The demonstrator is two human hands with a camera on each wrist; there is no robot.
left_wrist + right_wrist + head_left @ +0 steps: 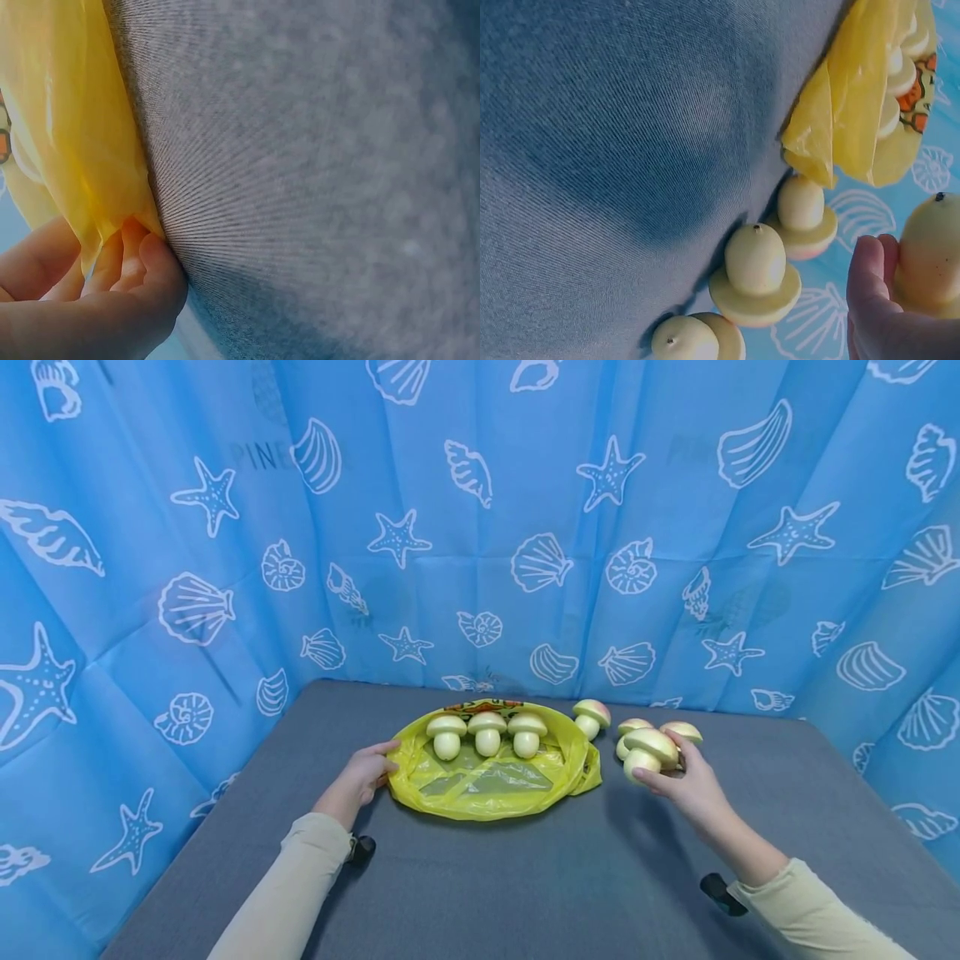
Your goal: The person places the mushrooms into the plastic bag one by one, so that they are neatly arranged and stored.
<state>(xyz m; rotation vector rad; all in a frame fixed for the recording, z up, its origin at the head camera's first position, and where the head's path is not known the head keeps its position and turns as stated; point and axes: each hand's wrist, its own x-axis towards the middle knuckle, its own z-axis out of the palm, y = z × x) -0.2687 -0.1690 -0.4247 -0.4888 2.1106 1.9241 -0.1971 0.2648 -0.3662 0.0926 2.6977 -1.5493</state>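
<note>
A yellow plastic bag (480, 806) lies wide open on the table, with three pale toy mushrooms (487, 733) in a row inside it. My left hand (367, 772) pinches the bag's left edge, its thumb and fingers gathered on the film (82, 142) in the left wrist view. Over to the right, my right hand (692, 781) holds another toy mushroom (651, 752), gripping it between thumb and fingers above the table. In the right wrist view this held mushroom (934, 247) shows its rounded stem with a dark tip.
One mushroom (592, 717) stands beside the bag's right end. Two more mushrooms, one at the left (633, 725) and one at the right (684, 730), are partly hidden behind the held one. A blue shell-patterned curtain (480, 568) hangs behind the grey table (487, 893).
</note>
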